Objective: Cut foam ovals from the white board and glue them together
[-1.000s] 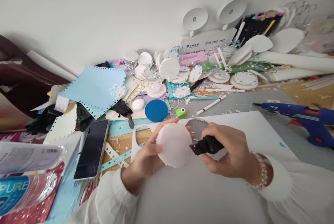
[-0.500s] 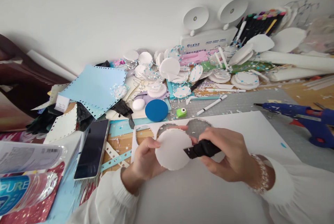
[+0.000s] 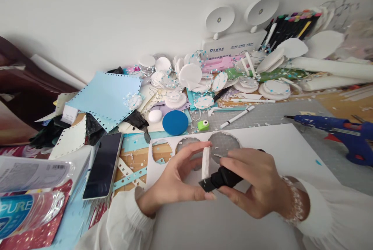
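My left hand [image 3: 180, 180] grips a white foam disc [image 3: 206, 163] between thumb and fingers. The disc is turned edge-on, so its thick rim faces me. In my right hand [image 3: 250, 180] is a black utility knife [image 3: 224, 178]; its dark blade lies at the lower end of the disc's rim, close to my left thumb. Both hands are above a white foam board [image 3: 268, 145] with several round holes cut along its far left side. Whether the blade presses into the foam I cannot tell.
A blue round lid [image 3: 175, 122], a green paper punch [image 3: 203, 125] and a white marker [image 3: 237, 117] lie beyond the board. A blue glue gun [image 3: 335, 129] is at right, a phone [image 3: 103, 165] at left. White discs [image 3: 190, 74] crowd the back.
The disc has turned from facing me flat to standing edge-on in my left hand. The knife has moved slightly down and left, to the rim's lower end.
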{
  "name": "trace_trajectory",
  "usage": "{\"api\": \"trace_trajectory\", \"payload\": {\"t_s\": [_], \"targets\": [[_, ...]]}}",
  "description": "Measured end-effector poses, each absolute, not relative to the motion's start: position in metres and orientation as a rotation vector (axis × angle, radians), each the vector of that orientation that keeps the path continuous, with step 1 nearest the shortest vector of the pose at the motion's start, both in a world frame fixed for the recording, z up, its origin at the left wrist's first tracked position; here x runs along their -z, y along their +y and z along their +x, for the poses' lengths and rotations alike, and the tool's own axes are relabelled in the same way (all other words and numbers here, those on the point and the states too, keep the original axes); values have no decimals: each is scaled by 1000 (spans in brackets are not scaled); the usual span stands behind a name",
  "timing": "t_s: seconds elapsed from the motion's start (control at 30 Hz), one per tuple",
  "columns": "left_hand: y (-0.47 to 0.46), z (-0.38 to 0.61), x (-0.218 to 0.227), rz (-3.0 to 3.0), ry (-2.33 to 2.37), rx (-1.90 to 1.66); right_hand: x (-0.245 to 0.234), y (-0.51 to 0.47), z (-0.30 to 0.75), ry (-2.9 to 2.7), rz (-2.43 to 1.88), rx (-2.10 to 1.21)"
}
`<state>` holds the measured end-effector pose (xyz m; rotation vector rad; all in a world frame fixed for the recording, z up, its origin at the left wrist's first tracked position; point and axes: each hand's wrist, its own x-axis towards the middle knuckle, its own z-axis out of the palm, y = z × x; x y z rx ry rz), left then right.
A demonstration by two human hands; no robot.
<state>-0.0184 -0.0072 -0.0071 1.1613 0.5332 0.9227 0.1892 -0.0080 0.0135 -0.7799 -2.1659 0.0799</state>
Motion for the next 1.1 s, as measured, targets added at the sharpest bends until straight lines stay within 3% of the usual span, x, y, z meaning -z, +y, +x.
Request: {"api": "trace_trajectory", "payload": {"t_s": [1.1], "targets": [[-5,-20,6,1127,508,-898,-7,-4,187,-2116,-876,-38]]}}
